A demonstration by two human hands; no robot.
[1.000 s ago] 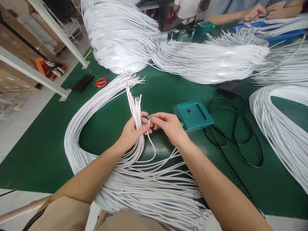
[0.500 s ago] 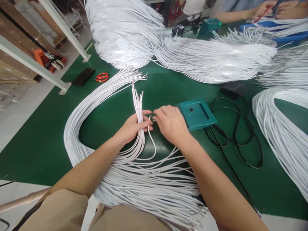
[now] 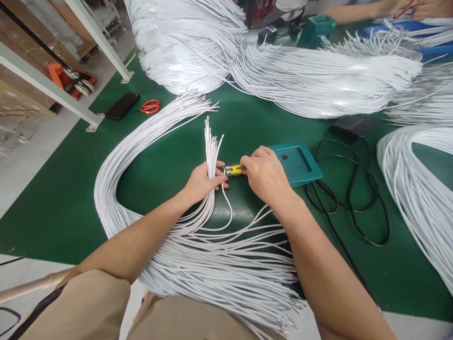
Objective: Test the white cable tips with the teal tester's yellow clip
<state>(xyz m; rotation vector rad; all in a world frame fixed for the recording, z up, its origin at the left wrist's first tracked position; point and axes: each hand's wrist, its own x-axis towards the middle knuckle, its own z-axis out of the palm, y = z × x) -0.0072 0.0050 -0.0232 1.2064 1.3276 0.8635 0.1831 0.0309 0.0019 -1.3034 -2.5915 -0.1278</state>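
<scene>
My left hand (image 3: 202, 182) is closed round a bunch of white cables (image 3: 211, 147) whose stripped ends stick up past my fingers. One single white cable (image 3: 228, 208) loops from under that hand towards the small yellow connector (image 3: 233, 170). My right hand (image 3: 264, 172) pinches the yellow connector, which has a metal tip pointing at my left thumb. The rest of the cable bundle (image 3: 219, 269) fans out across the green table (image 3: 63, 208) towards my lap.
A teal tester box (image 3: 299, 163) lies just right of my right hand, with black leads (image 3: 348, 208) coiled beyond it. Large white cable heaps (image 3: 318, 80) fill the back and right. Red scissors (image 3: 149, 106) and a black phone (image 3: 122, 105) lie at the left. Another person's hands (image 3: 421, 7) work at the far right corner.
My right hand let go of the single cable's end, dipped beside the teal box and now holds a yellow connector at my left thumb. The view has shifted slightly.
</scene>
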